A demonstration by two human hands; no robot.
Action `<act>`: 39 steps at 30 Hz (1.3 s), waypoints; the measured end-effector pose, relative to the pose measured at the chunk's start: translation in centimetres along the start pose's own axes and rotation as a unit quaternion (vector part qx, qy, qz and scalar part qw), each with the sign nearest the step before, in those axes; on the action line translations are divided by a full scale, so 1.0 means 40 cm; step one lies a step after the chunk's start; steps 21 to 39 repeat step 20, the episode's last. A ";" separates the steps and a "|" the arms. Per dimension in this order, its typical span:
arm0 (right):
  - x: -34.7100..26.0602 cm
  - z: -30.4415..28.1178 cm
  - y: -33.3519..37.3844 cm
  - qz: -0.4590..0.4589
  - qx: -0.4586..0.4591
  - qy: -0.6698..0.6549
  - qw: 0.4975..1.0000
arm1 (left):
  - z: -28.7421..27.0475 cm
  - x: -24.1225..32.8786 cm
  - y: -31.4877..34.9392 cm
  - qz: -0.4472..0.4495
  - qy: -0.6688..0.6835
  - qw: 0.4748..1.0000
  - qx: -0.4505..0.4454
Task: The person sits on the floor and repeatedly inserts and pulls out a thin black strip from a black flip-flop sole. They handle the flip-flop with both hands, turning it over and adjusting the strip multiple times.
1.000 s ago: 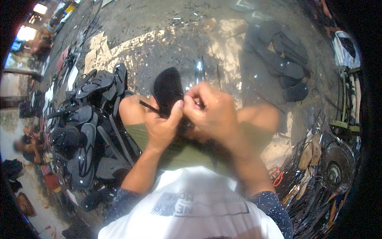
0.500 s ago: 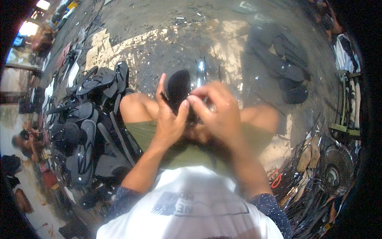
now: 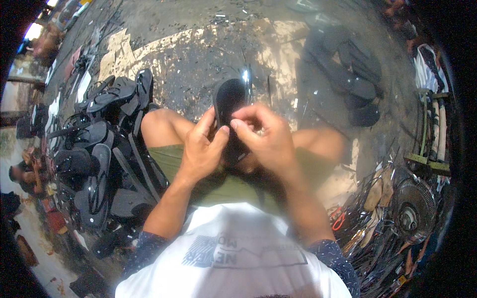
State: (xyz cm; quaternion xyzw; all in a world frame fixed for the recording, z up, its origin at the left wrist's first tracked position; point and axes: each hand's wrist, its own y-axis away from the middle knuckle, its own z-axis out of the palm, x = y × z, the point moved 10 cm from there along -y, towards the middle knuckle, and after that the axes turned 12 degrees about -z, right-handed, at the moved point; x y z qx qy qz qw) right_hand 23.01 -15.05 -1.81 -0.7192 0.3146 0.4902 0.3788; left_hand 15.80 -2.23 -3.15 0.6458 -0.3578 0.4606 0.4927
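Observation:
My left hand [image 3: 204, 148] is closed around the left edge of a black flip-flop sole [image 3: 230, 95], thumb on its face. The sole stands up in front of my lap, its rounded end pointing away from me. Against its face, the thumb and index finger of my right hand [image 3: 269, 135] are pinched together. What lies between those fingertips is too small to make out. Just beyond the sole, a shiny metal piece [image 3: 246, 77] catches the light. The lower part of the sole is in shadow, partly covered by my hands.
A heap of black flip-flops [image 3: 102, 164] lies at my left. More dark soles [image 3: 360, 88] lie on the floor to the right. Near my right arm are a fan [image 3: 415, 211], a pile of dark strips [image 3: 370, 243] and a green-edged rack [image 3: 426, 163]. Worn cardboard [image 3: 164, 47] covers part of the floor.
The sole has turned so its side edge shows more. My left fingers, spread upward before, now wrap its edge. My right hand stays pinched at its face.

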 end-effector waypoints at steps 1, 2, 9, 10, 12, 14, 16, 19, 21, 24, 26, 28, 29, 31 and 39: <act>0.000 -0.002 0.001 0.003 0.001 -0.001 1.000 | 0.001 -0.001 -0.002 0.016 0.001 1.000 0.002; 0.000 -0.003 0.003 0.007 0.003 -0.003 1.000 | 0.002 0.003 -0.003 0.032 0.002 0.999 0.003; -0.101 -0.002 -0.008 -0.197 0.018 0.206 0.958 | -0.005 0.021 0.000 0.061 0.029 0.998 0.021; -0.107 0.001 -0.006 -0.206 0.019 0.224 0.952 | -0.005 0.007 -0.002 0.053 0.037 0.998 0.019; -0.111 0.000 -0.004 -0.214 0.025 0.246 0.945 | -0.003 0.003 -0.003 0.038 0.026 0.999 0.017; -0.111 -0.003 -0.005 -0.215 0.035 0.250 0.943 | -0.003 0.012 0.001 0.028 -0.014 0.999 0.019; -0.118 -0.001 -0.006 -0.217 0.031 0.251 0.943 | -0.001 0.016 0.003 0.024 -0.054 0.998 0.018; -0.119 0.009 -0.010 -0.215 0.022 0.229 0.949 | -0.004 0.033 0.011 0.106 -0.143 0.982 0.068; -0.114 0.016 -0.012 -0.214 0.017 0.216 0.952 | -0.006 0.032 0.011 0.107 -0.143 0.982 0.068; -0.114 0.016 -0.012 -0.214 0.017 0.216 0.952 | -0.006 0.032 0.011 0.107 -0.143 0.982 0.068; -0.114 0.016 -0.012 -0.214 0.017 0.216 0.952 | -0.006 0.032 0.011 0.107 -0.143 0.982 0.068; -0.114 0.016 -0.012 -0.214 0.017 0.216 0.952 | -0.006 0.032 0.011 0.107 -0.143 0.982 0.068; -0.114 0.016 -0.012 -0.214 0.017 0.216 0.952 | -0.006 0.032 0.011 0.107 -0.143 0.982 0.068; -0.114 0.016 -0.012 -0.214 0.017 0.216 0.952 | -0.006 0.032 0.011 0.107 -0.143 0.982 0.068; -0.114 0.016 -0.012 -0.214 0.017 0.216 0.952 | -0.006 0.032 0.011 0.107 -0.143 0.982 0.068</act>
